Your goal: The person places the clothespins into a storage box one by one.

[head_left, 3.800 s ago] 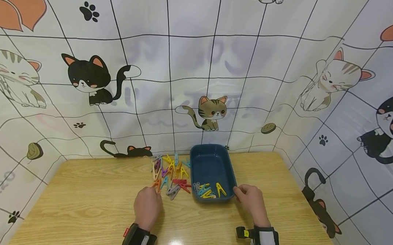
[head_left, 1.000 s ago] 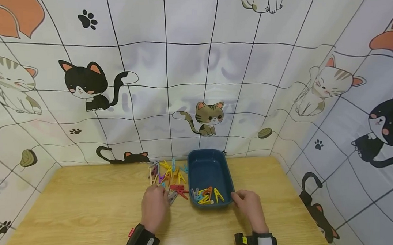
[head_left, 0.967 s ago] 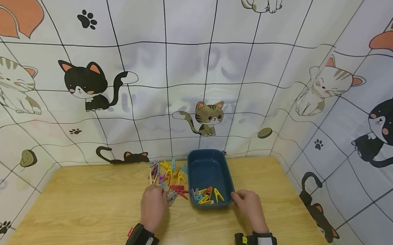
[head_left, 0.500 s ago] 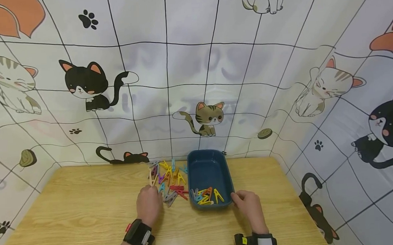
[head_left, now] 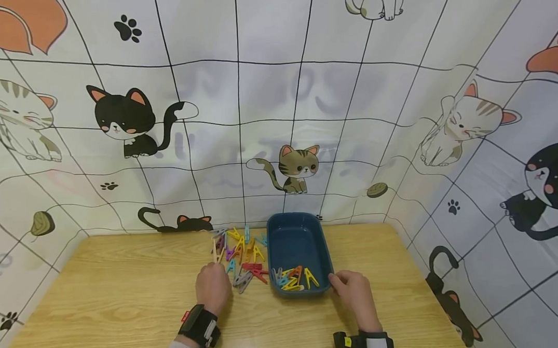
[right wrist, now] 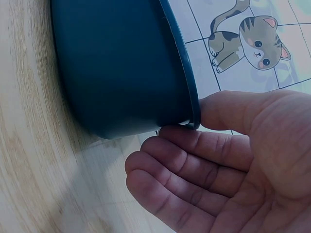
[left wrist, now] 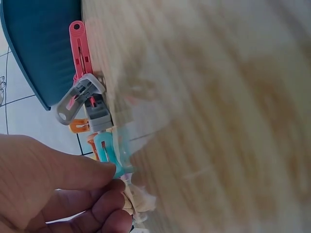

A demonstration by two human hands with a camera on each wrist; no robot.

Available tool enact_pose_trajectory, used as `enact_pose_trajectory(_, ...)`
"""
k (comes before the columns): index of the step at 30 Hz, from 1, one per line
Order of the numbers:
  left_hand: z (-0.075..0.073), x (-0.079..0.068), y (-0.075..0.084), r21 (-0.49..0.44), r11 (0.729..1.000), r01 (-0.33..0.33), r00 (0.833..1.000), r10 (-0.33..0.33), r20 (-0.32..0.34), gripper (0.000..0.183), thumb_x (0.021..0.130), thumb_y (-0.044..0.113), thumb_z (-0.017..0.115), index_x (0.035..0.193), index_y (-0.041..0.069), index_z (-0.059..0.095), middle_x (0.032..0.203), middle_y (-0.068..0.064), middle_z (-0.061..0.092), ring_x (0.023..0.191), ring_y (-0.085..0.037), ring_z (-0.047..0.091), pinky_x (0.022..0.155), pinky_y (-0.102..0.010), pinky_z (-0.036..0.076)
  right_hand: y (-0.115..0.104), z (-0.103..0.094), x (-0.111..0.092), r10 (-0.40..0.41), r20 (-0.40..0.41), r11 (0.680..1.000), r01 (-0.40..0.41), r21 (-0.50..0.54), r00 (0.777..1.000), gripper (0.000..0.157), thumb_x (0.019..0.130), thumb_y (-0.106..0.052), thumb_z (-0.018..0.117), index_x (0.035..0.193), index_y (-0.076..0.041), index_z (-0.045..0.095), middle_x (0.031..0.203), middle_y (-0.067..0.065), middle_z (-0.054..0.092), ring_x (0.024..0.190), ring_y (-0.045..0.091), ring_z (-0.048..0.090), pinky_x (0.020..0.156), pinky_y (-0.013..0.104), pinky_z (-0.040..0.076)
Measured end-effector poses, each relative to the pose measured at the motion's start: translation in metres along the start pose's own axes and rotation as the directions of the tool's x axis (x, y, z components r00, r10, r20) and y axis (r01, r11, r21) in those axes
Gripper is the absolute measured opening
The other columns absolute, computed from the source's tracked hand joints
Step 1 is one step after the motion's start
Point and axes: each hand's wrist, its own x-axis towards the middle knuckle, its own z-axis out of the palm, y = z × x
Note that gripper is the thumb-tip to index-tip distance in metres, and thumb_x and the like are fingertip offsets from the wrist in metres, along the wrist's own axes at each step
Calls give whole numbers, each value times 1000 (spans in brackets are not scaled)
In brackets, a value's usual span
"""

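Note:
Clothespins of several colours lie in a loose heap left of a dark blue plastic bin (head_left: pixel 326 234). At the heap's near left, my left hand (head_left: pixel 212 288) has its fingers curled at the near end of a beige clothespin (head_left: pixel 215 252) and pinches it; the fingertips are partly hidden. Close by the thumb lies a light blue clothespin (left wrist: pixel 106 148), with grey clothespins (left wrist: pixel 80 99) beyond it. My right hand (head_left: pixel 356 295) pinches the bin's near right rim between thumb and index finger, the other fingers loosely bent below. Several clothespins, such as an orange one (head_left: pixel 296 273), lie inside the bin's near end.
A wooden table (head_left: pixel 125 300) carries everything. Behind it and along the sides hangs a white cloth (head_left: pixel 276 106) printed with cats and grid lines. A red clothespin (head_left: pixel 252 267) lies between the grey ones and the bin.
An orange clothespin that was near my left hand now lies in the bin. My left hand has moved from the light blue clothespin leftward to the beige one. My right hand keeps its hold.

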Motion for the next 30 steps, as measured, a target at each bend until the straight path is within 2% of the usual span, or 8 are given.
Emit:
enact_pose_trajectory(5, 0, 0, 0, -5, 1000, 7, 1000, -7, 25, 9, 81, -10, 69, 73, -10, 70, 63, -15, 58, 57, -29, 58, 52, -45, 50, 1, 1, 0, -3, -8, 1000, 3, 2, 1000, 25, 97, -14, 67, 75, -5, 74, 63, -2, 63, 59, 12, 50, 55, 27, 39)
enact_pose_trajectory(9, -2, -1, 0, -10, 1000, 7, 1000, -7, 20, 9, 80, -11, 68, 71, -9, 69, 63, -14, 58, 57, -28, 58, 52, -45, 50, 0, 1, 0, 0, -10, 1000, 0, 7, 1000, 25, 97, -14, 67, 75, -4, 73, 63, -2, 63, 59, 12, 50, 55, 27, 39)
enact_pose_trajectory(18, -14, -6, 4, -31, 999, -40, 996, 38, -77, 16, 78, -12, 68, 63, -6, 64, 61, -13, 56, 56, -31, 59, 50, -45, 49, 0, 0, 0, 15, -2, 1000, -15, 1, 1000, 26, 98, -15, 67, 75, -6, 72, 64, -1, 62, 59, 13, 49, 56, 28, 39)
enact_pose_trajectory(23, -25, -9, 9, -86, 994, -63, 990, 52, -128, 17, 78, -10, 68, 63, -5, 64, 60, -11, 53, 55, -30, 56, 48, -45, 46, 0, 1, 1, 12, -3, 1000, -12, 3, 1000, 27, 98, -15, 67, 74, -6, 72, 63, -2, 62, 58, 13, 49, 55, 27, 38)
enact_pose_trajectory(30, -37, -13, 24, -183, 980, -79, 989, 54, -139, 19, 81, -7, 73, 64, 0, 67, 64, -8, 56, 60, -26, 58, 53, -41, 47, 0, 1, 0, 6, -10, 1000, -5, 16, 1000, 27, 97, -14, 67, 72, -7, 72, 62, -2, 62, 56, 12, 48, 53, 26, 37)
